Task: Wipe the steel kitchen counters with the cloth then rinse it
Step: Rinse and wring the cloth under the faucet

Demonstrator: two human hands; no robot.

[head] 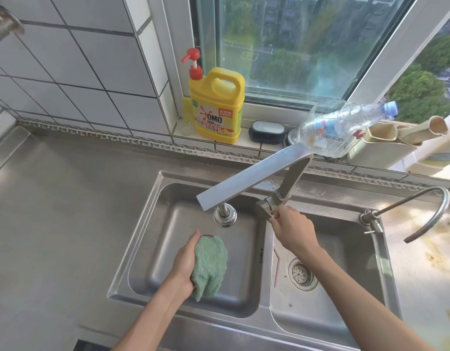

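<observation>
A: Where is the cloth point(210, 267) found, and how is it held?

B: The green cloth is shown bunched in the left hand point(184, 264), over the left basin point(155, 249) of the double sink, at about 6 o'clock from the tap spout point(225, 216); the fingers are curled round it from the 9 o'clock side, so that it is grasped and not merely carried; its lower end is seen hanging free below the palm.

A: And the right hand point(291, 229)?

B: It is placed on the tap lever point(265, 207), at 3 o'clock from the spout; the lever end is pinched by the fingertips; no water is seen running, so rinsing is judged not yet begun.

A: How may the cloth be expected to handle?

B: It is judged soft, limp and light; its nubbly pile should offer good friction; once wetted it will probably be heavier and inclined to drip and sag; it is best taken in a full fist round the bunched middle, as shown, since a loose corner would let it unfold.

A: What else is figured?

B: A yellow detergent bottle point(216, 107) is set on the window sill at 12 o'clock; a clear plastic bottle point(338, 127) lies tilted at 2 o'clock; a second, curved tap point(421, 211) stands at 3 o'clock; the steel counter point(54, 211) extends to 9 o'clock.
</observation>
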